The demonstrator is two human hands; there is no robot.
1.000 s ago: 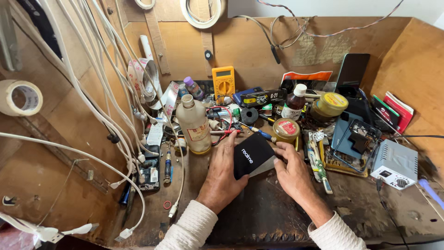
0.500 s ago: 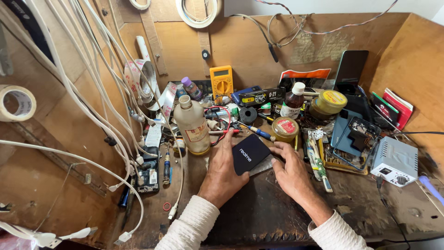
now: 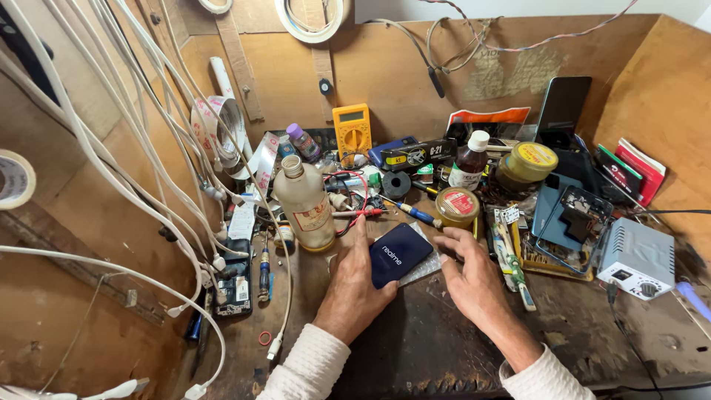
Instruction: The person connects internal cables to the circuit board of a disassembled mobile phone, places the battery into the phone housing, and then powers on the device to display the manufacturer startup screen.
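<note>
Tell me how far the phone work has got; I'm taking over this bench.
Done: nothing shows as finished; the dark phone looks closed up, back facing up. In hand: the left hand grips it above a grey pad, while the right hand hovers open beside it. Left: the screwdriver and other tools lie unused behind.

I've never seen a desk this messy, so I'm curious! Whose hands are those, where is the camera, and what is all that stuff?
The camera sits on a person's head and looks down, so you see that person's own two hands. The left hand holds a dark phone. The right hand is open, hovering just beside it. They work over a worn wooden workbench. Behind the phone stand a cloudy plastic bottle, a yellow meter for testing electricity, and a small round tin. White cables hang on the left, and a grey box sits on the right.
</note>
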